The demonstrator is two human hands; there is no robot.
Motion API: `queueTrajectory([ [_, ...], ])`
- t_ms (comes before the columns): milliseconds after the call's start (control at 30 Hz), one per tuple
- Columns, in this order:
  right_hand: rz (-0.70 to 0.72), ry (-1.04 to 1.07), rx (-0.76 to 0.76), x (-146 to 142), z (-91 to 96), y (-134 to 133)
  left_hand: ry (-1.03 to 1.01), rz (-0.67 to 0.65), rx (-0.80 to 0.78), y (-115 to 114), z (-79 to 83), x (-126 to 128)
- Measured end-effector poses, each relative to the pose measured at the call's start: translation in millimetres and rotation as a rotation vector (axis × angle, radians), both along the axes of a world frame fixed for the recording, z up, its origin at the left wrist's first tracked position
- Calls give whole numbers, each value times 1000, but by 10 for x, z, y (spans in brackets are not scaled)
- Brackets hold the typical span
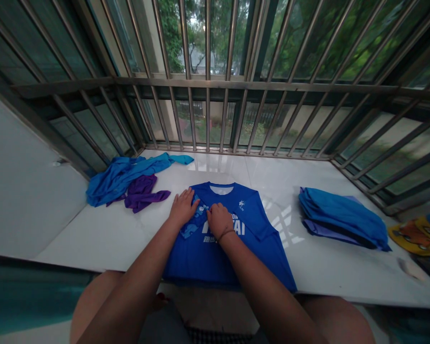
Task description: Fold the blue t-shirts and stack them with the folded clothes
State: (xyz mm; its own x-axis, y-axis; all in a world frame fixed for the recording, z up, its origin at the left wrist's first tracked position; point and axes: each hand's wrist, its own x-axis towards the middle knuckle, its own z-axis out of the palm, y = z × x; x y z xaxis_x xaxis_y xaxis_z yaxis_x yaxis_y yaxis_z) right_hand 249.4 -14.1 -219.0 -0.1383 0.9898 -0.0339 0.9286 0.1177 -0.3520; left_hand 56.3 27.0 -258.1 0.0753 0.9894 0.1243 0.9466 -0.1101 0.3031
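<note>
A blue T-shirt (247, 260) with white lettering lies spread on the white ledge, its collar toward the window. The sleeve on the left, patterned in lighter blue, is folded inward over the chest. My left hand (182, 208) rests flat on that sleeve near the shoulder, fingers stretched out and thumb apart. Beside it, my right hand (220, 221) has curled fingers closed on the sleeve's cloth at the middle of the chest, covering part of the lettering. The other sleeve is also turned in across the front. The shirt's lower hem reaches the ledge's near edge.
Crumpled blue clothing (125, 177) and a purple garment (143, 193) lie at the left. On the right sits a folded blue and purple stack (344, 217), with a yellow printed item (421, 234) beyond it. Metal window bars (208, 114) border the far side.
</note>
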Motion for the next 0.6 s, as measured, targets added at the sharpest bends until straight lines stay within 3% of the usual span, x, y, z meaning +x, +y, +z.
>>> queueTrajectory([
  [267, -89, -34, 24, 94, 40, 70, 43, -46, -6, -31, 0, -16],
  [467, -208, -72, 139, 709, 194, -138, 97, -30, -48, 0, 23, 29],
  [600, -181, -145, 149, 1066, 214, -428, 113, -41, 13, -24, 115, 98],
])
